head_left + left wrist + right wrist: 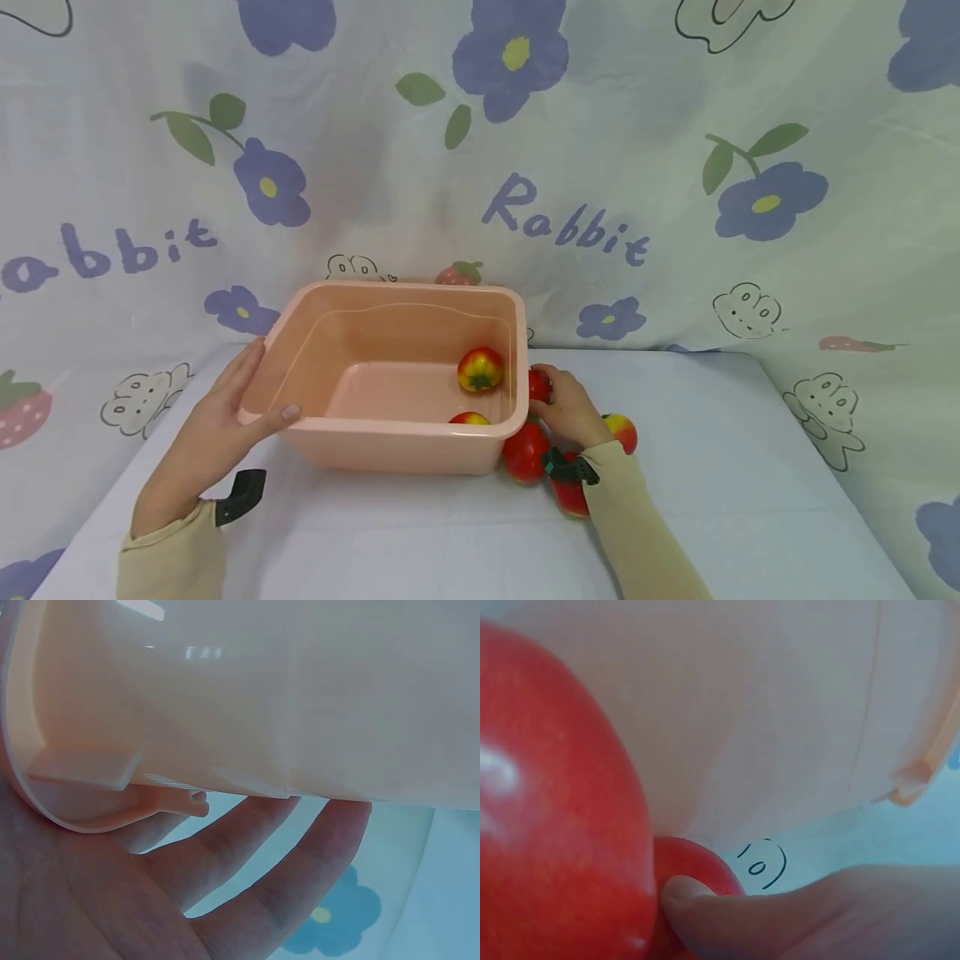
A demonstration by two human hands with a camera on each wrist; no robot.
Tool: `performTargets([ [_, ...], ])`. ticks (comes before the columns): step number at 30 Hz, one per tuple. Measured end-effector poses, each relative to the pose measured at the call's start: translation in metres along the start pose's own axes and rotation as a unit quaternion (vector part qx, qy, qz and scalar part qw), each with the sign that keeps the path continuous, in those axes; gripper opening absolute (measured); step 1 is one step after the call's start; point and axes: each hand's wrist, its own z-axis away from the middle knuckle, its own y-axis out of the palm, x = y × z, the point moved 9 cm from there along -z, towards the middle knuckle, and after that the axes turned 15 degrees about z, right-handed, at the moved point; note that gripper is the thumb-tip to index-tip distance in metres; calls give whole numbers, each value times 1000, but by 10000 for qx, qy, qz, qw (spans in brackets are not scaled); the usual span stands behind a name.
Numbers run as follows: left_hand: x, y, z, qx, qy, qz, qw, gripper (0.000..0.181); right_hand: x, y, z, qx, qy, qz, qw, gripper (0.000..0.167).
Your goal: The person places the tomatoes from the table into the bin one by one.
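Red fruit (540, 386) pinched in right grip (572, 410), thumb against it, just outside right wall of pink bin (405, 450). Left grip (212, 431) holds bin's left end, thumb over rim. Two red-yellow fruits (481, 369) inside; three more fruits (527, 454) on bench (390, 533).

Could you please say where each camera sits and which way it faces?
Head: worn on the head, facing forward and down over the box; left hand, right hand and sleeves show.
Left wrist: worn there, facing the box's outer side; the left hand partly shows.
Right wrist: worn there, facing red fruits and the box; the right hand partly shows.
Head and right wrist share those fruits.
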Motion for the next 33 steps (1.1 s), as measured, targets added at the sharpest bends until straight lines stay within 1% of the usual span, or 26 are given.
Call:
performTargets([
  [4,0,1,0,4,-30,27,10000,101,1,-3,1,-107,-49,69,9999,65],
  [11,-1,0,0,8,34,42,10000,101,4,-11,4,-315,-144,143,9993,66],
  [17,-1,0,0,-5,31,26,10000,101,8,-20,6,-547,-459,189,9973,64],
  [20,-1,0,0,2,17,27,10000,101,11,-27,7,-680,-582,110,9959,65],
  [25,-1,-1,-1,14,9,33,10000,100,14,-39,11,-909,-728,-162,9931,66],
  [28,-1,-1,-2,18,12,32,10000,100,17,-46,13,-1017,-751,-343,9914,65],
  [33,0,-1,-4,22,-18,11,10000,100,19,-54,18,-1085,-716,-522,9901,67],
])
